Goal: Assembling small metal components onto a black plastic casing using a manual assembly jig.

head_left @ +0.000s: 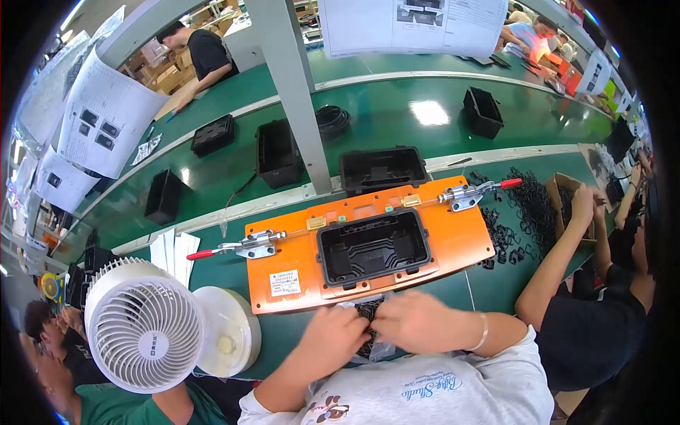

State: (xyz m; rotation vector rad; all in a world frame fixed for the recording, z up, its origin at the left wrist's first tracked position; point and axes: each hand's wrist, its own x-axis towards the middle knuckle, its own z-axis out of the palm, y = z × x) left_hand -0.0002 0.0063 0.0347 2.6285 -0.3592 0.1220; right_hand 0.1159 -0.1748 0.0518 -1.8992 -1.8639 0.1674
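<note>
A plastic bag (384,352) full of small dark metal pins (367,310) lies at the table's near edge, just in front of my body. My left hand (333,336) is closed at the left side of the bag, its fingers curled in among the pins. From the right, my right hand (416,323) reaches over the bag with fingers pinched; their tips are hidden, so what either hand grips cannot be made out. Just beyond them, an open black plastic box (374,249) sits in an orange fixture plate (460,244).
Red-handled toggle clamps (255,245) (464,196) flank the plate. A white fan (149,333) stands left. Black clips (528,205) lie heaped right, beside a co-worker's arms (567,237) and a carton (564,185). Black boxes (382,168) and a grey post (297,92) stand beyond.
</note>
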